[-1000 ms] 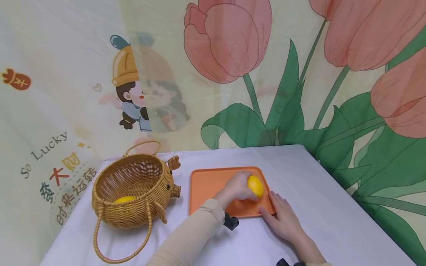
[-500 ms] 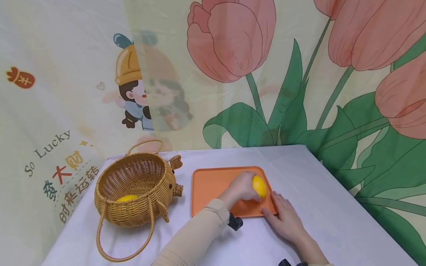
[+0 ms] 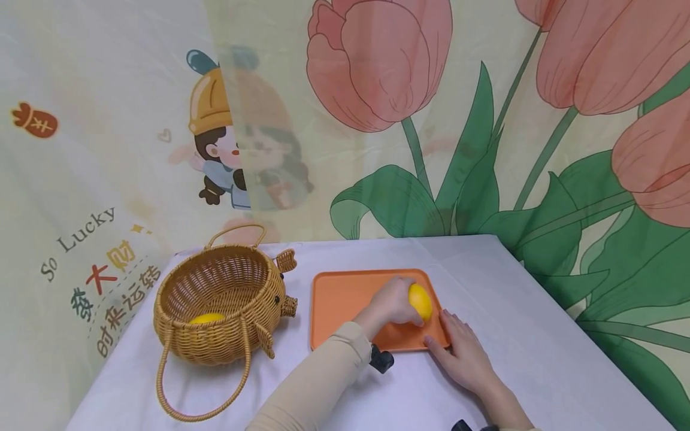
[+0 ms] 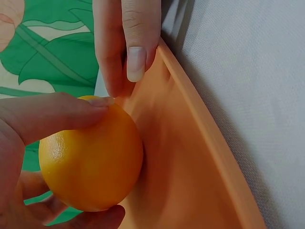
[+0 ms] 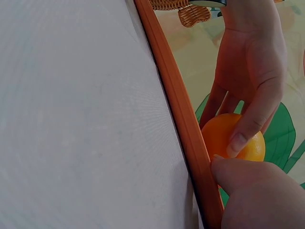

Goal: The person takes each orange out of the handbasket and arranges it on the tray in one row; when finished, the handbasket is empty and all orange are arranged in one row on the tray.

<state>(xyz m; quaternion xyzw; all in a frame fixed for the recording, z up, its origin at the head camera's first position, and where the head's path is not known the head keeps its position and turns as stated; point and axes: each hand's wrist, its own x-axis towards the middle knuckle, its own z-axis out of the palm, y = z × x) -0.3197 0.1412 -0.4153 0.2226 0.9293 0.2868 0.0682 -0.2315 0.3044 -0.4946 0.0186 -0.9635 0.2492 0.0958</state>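
The left hand [image 3: 392, 304] curls its fingers and thumb around a lemon [image 3: 420, 301], gripping it over the orange tray [image 3: 345, 299]. The lemon is a smooth, bright yellow-orange oval with a finely dimpled, slightly glossy skin. In the left wrist view [image 4: 90, 160] it looks plump and unblemished, with the thumb [image 4: 52, 117] laid across its top and other fingers wrapped under it. It sits at the tray's 3 o'clock side, just inside the raised rim. Whether it touches the tray floor cannot be told.

The right hand [image 3: 462, 354] lies flat with straight, relaxed fingers on the white tablecloth [image 3: 539, 347], at about 5 o'clock from the lemon. It holds nothing, and its fingertips [image 3: 446, 317] press against the tray's near right corner. In the right wrist view its thumb [image 5: 248, 174] rests on the tray rim [image 5: 178, 109], just beside the lemon [image 5: 224, 136].

At 9 o'clock from the tray stands a wicker basket [image 3: 226, 299] shaped like a pig, with ears, a snout and 2 loop handles. 1 more yellow fruit [image 3: 206, 318] lies inside it. Behind the table hangs a backdrop [image 3: 485, 120] printed with pink tulips and a cartoon figure.
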